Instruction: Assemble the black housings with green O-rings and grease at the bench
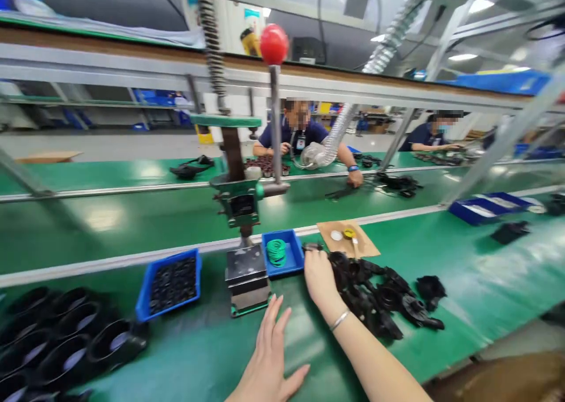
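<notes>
My left hand point(269, 355) lies flat and open on the green bench mat, fingers stretched toward the base of a small hand press point(245, 272). My right hand point(318, 275), with a bracelet at the wrist, reaches to the left end of a pile of black plastic parts point(384, 299); its fingertips are hidden against a black part, so its grip is unclear. The press carries a long lever topped by a red ball knob point(273, 44). A small blue tray point(286, 263) with green rings point(276, 251) sits just left of my right hand.
A blue tray of small black rings point(170, 284) stands left of the press. Round black housings point(66, 343) crowd the near left. A cardboard piece point(348, 239) holds small items. Blue trays point(489, 205) sit far right. Two seated people point(304, 134) work across the conveyor.
</notes>
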### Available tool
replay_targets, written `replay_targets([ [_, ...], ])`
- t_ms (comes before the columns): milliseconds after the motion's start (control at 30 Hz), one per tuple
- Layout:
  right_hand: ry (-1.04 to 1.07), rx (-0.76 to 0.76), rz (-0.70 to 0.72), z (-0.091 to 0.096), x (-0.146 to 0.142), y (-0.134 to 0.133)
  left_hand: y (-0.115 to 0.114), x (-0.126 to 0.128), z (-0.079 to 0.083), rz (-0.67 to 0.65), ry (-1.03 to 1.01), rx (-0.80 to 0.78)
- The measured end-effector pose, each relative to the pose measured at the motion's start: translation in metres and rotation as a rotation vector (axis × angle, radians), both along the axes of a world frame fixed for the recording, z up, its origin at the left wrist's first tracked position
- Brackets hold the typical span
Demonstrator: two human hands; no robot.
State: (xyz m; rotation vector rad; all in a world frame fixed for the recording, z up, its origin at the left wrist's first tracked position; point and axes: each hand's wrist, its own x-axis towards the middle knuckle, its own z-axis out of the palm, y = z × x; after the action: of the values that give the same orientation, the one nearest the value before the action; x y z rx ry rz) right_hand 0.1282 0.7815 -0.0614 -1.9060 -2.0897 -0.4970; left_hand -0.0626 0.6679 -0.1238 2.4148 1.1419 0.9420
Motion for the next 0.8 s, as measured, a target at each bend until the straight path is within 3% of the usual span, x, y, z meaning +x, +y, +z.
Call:
replay_targets([
  [133,-0.033,0.038,0.008,-0.011,0.009,-0.003,-0.005,-0.027,0.003,0.042,-0.018,-0.068],
  [367,-0.155,0.03,0.073,-0.035,0.037,0.008,0.0,-0.021,-0.01,-0.015,-0.047,-0.154],
  [567,-0.114,0.13,0.267,-0.046,0.061,-0.028,-0.002,-0.025,-0.008,0.006,-0.122,-0.202],
  [700,0.101,0.164,0.559,-0.064,0.051,-0.045,0.005,-0.021,-0.007,0.018,-0.215,-0.207],
  [800,0.272,0.154,0.599,-0.072,0.023,-0.051,0.008,-0.017,-0.001,0.064,-0.152,-0.193],
])
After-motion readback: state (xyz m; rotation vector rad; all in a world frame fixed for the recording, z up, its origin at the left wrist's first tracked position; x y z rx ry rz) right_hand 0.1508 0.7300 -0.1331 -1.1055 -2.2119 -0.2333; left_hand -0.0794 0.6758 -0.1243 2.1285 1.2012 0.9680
